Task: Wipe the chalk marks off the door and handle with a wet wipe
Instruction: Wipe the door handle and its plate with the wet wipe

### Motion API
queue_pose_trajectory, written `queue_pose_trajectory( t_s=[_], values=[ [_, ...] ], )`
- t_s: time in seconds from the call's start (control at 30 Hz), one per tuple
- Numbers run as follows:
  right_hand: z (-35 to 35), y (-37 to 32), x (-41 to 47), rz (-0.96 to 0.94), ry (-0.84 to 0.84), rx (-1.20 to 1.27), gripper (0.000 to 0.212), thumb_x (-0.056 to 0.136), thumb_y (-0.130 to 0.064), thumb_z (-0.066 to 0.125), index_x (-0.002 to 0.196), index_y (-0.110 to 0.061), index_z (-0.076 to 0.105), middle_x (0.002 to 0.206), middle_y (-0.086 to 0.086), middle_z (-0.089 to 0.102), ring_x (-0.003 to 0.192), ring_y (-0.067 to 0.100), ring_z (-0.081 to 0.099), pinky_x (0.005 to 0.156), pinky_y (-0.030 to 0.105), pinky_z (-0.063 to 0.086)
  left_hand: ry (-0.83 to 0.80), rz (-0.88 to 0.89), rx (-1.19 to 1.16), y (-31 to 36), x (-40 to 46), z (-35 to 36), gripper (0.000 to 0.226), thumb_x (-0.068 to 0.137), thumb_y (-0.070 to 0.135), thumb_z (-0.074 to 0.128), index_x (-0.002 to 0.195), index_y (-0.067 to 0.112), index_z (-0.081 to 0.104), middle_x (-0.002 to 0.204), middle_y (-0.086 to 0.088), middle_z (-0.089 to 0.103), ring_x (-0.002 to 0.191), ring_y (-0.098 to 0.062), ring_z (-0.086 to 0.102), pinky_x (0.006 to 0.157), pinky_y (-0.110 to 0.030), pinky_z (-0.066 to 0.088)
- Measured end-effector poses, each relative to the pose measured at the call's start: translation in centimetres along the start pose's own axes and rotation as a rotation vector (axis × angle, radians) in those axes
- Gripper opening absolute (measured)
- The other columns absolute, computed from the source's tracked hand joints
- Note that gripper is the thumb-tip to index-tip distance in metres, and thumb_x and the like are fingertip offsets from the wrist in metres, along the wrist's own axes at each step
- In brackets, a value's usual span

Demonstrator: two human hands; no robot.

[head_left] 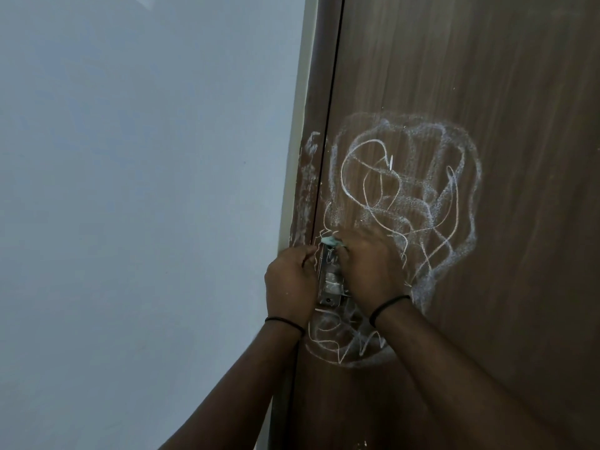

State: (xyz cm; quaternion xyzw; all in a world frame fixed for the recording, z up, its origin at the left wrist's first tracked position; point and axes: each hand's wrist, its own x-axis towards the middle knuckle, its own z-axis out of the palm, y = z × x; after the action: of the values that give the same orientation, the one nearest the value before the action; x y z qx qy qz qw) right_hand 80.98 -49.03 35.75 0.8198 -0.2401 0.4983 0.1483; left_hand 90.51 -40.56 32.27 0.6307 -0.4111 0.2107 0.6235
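The wall lies left of the door frame, the door right of it; chalk marks sit on the door above and below the handle, which lies between the left hand and right hand.
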Motion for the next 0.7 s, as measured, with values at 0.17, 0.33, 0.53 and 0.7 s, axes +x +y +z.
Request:
queue_pose_trajectory(
  t_s=[0.17, 0.33, 0.53, 0.7],
  values=[
    [-0.1, -0.9, 0.6, -0.146, -0.064, -0.010, 0.015, 0.086, -0.010, 0.068, 0.087, -0.023, 0.076, 0.085, -0.004, 0.071, 0.080, 0.020, 0.056, 0.061, 0.025, 0.039, 0.016, -0.015, -0.001, 0.2, 0.0, 0.0, 0.031, 0.090, 0.000, 0.056, 0.109, 0.016, 0.075, 0.104, -0.003, 0.074, 0.093, -0.015, 0.067, 0.082, -0.011, 0.040],
    [-0.4, 0.7, -0.3, -0.014, -0.007, 0.094, 0.018, 0.090, -0.009, 0.063, 0.092, -0.020, 0.077, 0.092, -0.002, 0.075, 0.086, 0.021, 0.060, 0.076, 0.035, 0.049, 0.019, -0.032, -0.030, 0.3, 0.0, -0.1, 0.027, 0.093, 0.004, 0.057, 0.110, 0.013, 0.075, 0.105, -0.005, 0.074, 0.093, -0.015, 0.067, 0.085, -0.019, 0.048],
    [-0.5, -0.9, 0.2, -0.185, -0.052, 0.001, 0.018, 0.084, -0.006, 0.067, 0.092, -0.019, 0.077, 0.094, -0.001, 0.073, 0.082, 0.024, 0.058, 0.065, 0.024, 0.040, 0.010, 0.001, -0.029, 0.9, -0.1, -0.1, 0.030, 0.088, -0.005, 0.056, 0.104, 0.011, 0.076, 0.102, -0.007, 0.074, 0.092, -0.017, 0.066, 0.086, -0.020, 0.046],
    [-0.9, 1.5, -0.9, 0.040, -0.014, 0.070, 0.017, 0.092, -0.011, 0.062, 0.095, -0.018, 0.077, 0.093, 0.000, 0.075, 0.085, 0.020, 0.059, 0.077, 0.034, 0.048, -0.007, -0.050, -0.054, 0.8, -0.3, -0.1, 0.034, 0.087, -0.007, 0.054, 0.105, 0.011, 0.076, 0.102, -0.006, 0.074, 0.092, -0.017, 0.067, 0.086, -0.028, 0.053]
  ],
)
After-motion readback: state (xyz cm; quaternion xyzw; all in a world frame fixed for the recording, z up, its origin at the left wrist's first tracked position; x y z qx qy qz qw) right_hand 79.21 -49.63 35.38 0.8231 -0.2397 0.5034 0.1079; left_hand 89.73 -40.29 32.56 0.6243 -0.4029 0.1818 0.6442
